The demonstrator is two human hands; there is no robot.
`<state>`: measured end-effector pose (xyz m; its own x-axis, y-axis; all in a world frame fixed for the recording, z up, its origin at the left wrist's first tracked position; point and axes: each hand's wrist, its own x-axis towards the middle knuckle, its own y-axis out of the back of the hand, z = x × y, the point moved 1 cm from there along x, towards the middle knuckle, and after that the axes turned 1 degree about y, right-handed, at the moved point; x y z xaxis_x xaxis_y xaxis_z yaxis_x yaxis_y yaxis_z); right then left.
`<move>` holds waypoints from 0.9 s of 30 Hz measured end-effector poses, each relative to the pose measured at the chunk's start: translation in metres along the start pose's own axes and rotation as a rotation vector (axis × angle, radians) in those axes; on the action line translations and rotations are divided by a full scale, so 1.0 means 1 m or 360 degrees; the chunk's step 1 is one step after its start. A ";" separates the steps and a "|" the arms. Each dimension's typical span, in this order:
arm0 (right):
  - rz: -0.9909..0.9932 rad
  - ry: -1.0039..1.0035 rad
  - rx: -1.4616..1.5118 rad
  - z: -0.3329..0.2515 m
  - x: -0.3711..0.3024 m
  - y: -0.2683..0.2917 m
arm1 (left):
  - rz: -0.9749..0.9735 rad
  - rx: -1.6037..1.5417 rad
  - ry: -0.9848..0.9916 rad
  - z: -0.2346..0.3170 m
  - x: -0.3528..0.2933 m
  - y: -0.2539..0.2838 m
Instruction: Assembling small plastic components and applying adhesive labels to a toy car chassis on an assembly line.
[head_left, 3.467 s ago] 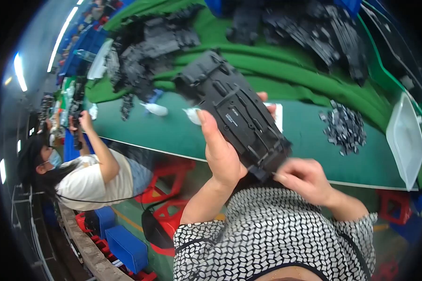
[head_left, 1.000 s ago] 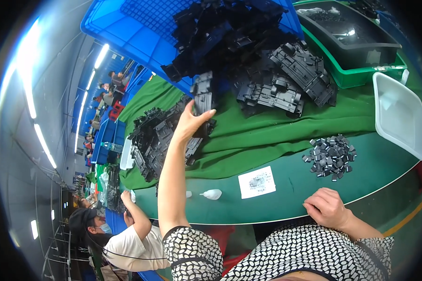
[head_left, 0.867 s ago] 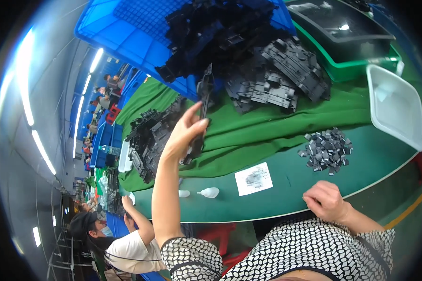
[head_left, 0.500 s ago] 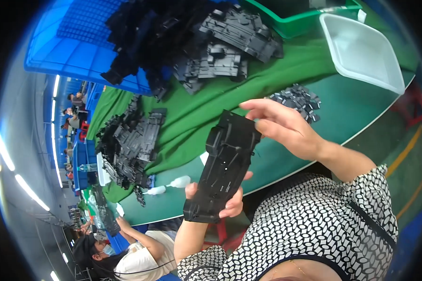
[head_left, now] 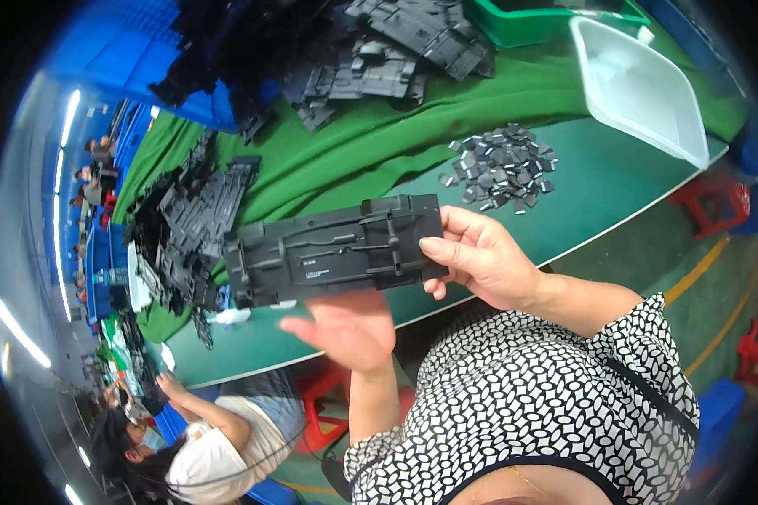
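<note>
A long black plastic toy-car chassis is held level above the table, its moulded face with ribs and small white print toward me. My right hand pinches its right end between thumb and fingers. Below its lower edge is my left hand, fingers spread and a little blurred, palm up; it does not grip the part. Beyond my right hand lies a heap of small dark square pieces with light edges. Left of the chassis, similar black moulded parts lie piled on green cloth.
More black parts are heaped at the back by a blue crate. A green bin and a white tray stand far right. White bottles lie left. A co-worker sits at lower left, near red stools.
The chassis has turned from steeply slanted to nearly level. My right hand has taken hold of its right end, and my left hand has let go and spread below it.
</note>
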<state>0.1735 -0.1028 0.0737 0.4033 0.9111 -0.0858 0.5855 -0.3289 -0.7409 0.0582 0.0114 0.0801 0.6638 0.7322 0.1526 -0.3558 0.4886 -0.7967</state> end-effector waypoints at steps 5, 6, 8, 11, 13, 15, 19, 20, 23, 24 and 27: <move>-0.0017 -0.0181 -0.0067 0.017 -0.022 -0.015 | -0.0035 -0.0190 0.0184 -0.009 0.012 -0.011; -0.0079 -0.0189 -0.0054 0.023 -0.025 -0.014 | -0.0038 -0.0262 0.0256 -0.008 0.009 -0.006; -0.0258 -0.0145 -0.0193 0.027 -0.028 -0.014 | 0.0113 -0.0040 0.0353 0.001 0.001 0.005; -0.0392 -0.0118 -0.1063 0.000 -0.040 0.002 | -0.0182 -0.0298 0.0312 0.010 0.001 0.018; -0.0323 0.0375 -0.1790 -0.025 -0.046 0.021 | -0.0275 -0.0295 0.0321 0.014 0.001 0.024; 0.0050 0.0737 -0.2342 -0.049 -0.057 0.047 | -0.0306 -0.0330 0.0376 0.018 0.001 0.041; 0.0603 0.0713 -0.2661 -0.076 -0.066 0.081 | -0.0281 -0.0193 0.0382 0.013 -0.004 0.054; 0.0636 0.0715 -0.2709 -0.076 -0.065 0.085 | -0.0295 -0.0204 0.0389 0.011 -0.004 0.058; 0.0692 0.0750 -0.2729 -0.072 -0.058 0.091 | -0.0314 -0.0236 0.0405 0.005 -0.005 0.061; 0.0699 0.0749 -0.2873 -0.071 -0.055 0.092 | -0.0315 -0.0244 0.0406 0.005 -0.005 0.061; 0.0674 0.0673 -0.2970 -0.075 -0.054 0.094 | -0.0302 -0.0246 0.0393 0.006 -0.007 0.063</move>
<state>0.2597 -0.2012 0.0585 0.6425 0.7011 0.3092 0.1951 -0.5399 0.8188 0.0279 0.0397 0.0324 0.8544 0.4890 0.1758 -0.1191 0.5136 -0.8497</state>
